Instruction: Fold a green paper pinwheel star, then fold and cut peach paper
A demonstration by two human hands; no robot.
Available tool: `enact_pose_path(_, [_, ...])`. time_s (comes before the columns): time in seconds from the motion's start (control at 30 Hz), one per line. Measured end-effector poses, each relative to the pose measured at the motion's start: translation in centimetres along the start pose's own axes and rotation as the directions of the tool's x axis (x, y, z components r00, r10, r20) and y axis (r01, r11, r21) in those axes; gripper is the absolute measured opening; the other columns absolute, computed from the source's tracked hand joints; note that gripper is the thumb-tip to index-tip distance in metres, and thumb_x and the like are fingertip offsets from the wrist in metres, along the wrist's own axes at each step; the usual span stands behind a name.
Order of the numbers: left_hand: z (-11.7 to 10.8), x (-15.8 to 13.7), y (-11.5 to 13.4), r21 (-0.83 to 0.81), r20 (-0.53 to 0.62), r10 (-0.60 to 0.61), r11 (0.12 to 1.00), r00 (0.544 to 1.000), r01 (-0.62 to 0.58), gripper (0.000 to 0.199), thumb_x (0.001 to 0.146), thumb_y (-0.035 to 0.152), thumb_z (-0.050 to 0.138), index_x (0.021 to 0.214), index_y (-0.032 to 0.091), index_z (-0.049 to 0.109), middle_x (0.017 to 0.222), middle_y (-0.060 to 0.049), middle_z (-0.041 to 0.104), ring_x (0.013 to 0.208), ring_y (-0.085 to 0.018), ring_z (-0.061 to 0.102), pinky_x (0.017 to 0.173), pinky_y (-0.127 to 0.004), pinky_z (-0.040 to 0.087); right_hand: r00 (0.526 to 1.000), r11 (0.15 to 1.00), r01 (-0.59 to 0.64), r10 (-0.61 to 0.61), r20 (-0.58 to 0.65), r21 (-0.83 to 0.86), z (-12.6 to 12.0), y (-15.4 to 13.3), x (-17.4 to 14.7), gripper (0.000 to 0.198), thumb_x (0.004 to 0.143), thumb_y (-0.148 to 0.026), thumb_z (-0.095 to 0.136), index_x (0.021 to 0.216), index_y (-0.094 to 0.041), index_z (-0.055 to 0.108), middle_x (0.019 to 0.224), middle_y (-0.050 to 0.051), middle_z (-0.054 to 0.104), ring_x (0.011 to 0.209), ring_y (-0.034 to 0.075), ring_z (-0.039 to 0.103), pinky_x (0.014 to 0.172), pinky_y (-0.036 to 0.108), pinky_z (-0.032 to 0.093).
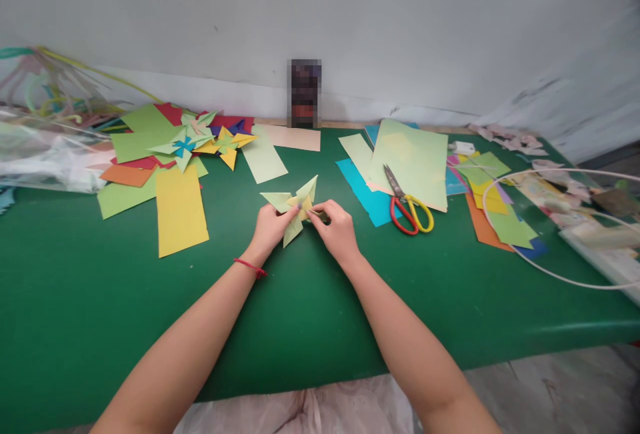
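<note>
A pale green folded-paper pinwheel (306,189) with a yellowish centre is held just above the green table, its pointed blades spread out. My left hand (273,224) pinches it near the middle from the left, thumb on top. From the right, my right hand (334,226) grips the blade on that side between thumb and fingers, partly hiding it. Finished pinwheels in similar folds, one yellow (227,146) and one pale green with a blue centre (184,147), rest on coloured sheets at the back left.
Scissors (407,204) with red and yellow handles lie right of my hands, beside pale green sheets (413,161) and blue paper (367,191). A yellow sheet (181,211) lies left. Paper scraps and a white cable (500,247) are at far right; a pixelated upright object (304,94) stands by the wall.
</note>
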State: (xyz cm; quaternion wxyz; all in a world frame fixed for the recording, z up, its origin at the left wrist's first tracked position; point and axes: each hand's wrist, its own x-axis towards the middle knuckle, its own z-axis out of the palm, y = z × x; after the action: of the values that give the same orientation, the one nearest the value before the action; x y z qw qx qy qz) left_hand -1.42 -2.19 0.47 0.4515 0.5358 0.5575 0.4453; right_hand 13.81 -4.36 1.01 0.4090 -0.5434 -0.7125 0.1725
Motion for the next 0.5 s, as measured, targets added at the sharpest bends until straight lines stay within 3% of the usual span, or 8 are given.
enact_pose_path(0.5, [-0.06, -0.11, 0.34, -0.001, 0.026, 0.024, 1.0, 0.999, -0.024, 0.033, 0.07, 0.04, 0.064, 0.088, 0.012, 0.068, 0.093, -0.008, 0.071, 0.085, -0.023, 0.065, 0.073, -0.029, 0.05, 0.999, 0.994, -0.042, 0.041, 0.014, 0.105, -0.41, 0.22, 0.28, 0.01, 0.081, -0.031, 0.056, 0.082, -0.022, 0.06, 0.082, 0.003, 0.063, 0.075, 0.016, 0.057, 0.069, 0.03, 0.046])
